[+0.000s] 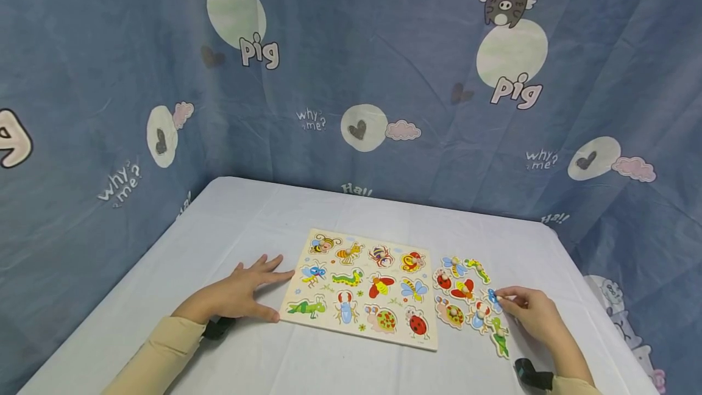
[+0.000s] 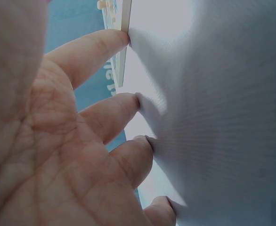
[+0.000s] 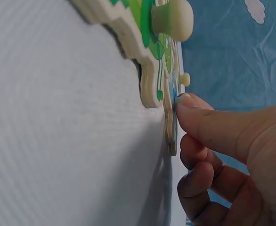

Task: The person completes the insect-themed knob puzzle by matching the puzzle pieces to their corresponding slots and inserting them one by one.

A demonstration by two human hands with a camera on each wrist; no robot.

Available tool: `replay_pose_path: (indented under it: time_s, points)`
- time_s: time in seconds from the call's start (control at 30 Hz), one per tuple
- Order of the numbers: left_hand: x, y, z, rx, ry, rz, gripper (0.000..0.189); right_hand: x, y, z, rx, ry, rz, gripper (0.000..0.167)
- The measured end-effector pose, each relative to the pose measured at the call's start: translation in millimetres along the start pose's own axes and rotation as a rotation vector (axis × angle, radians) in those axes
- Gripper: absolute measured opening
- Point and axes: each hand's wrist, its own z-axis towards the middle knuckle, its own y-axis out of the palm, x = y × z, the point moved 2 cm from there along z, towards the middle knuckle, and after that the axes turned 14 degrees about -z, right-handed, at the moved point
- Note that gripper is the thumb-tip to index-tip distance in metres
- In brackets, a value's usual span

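A wooden insect puzzle board (image 1: 359, 331) lies flat on the table. In its top row sit knobbed pieces, among them a bee (image 1: 323, 244) and a spider (image 1: 380, 255). My left hand (image 1: 247, 290) is spread flat-fingered at the board's left side; in the left wrist view a fingertip (image 2: 121, 37) touches the board's edge. To the right of the board, my right hand (image 1: 534, 316) pinches a blue insect piece (image 1: 493, 301) between thumb and forefinger. The fingers hide its knob. Beside it lie a stag beetle piece (image 1: 479, 316) and a green grasshopper piece (image 1: 499, 339).
More loose knobbed pieces lie right of the board: a snail (image 1: 451, 313), a red-winged fly (image 1: 464, 289), a ladybug (image 1: 442, 280), a caterpillar (image 1: 478, 269) and a blue-winged insect (image 1: 454, 266). A white cloth covers the table (image 1: 263, 200); a blue printed curtain (image 1: 329, 29) hangs behind.
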Motion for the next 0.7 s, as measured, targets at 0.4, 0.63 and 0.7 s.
replay_pose_path:
  time_s: [0.4,0.63,0.7]
  points:
    - [-2.3,-0.1,0.4,0.006,-0.008,-0.008,0.093,5.5,0.9,-1.7,0.021,0.026,-0.005,0.028]
    - [-2.9,-0.3,0.3,0.004,-0.005,-0.011,0.093,6.8,1.7,-0.8,0.000,0.047,0.022,0.030]
    - [-2.9,-0.4,0.5,0.006,-0.004,-0.012,0.092,7.4,1.8,-0.6,-0.008,0.045,0.027,0.030]
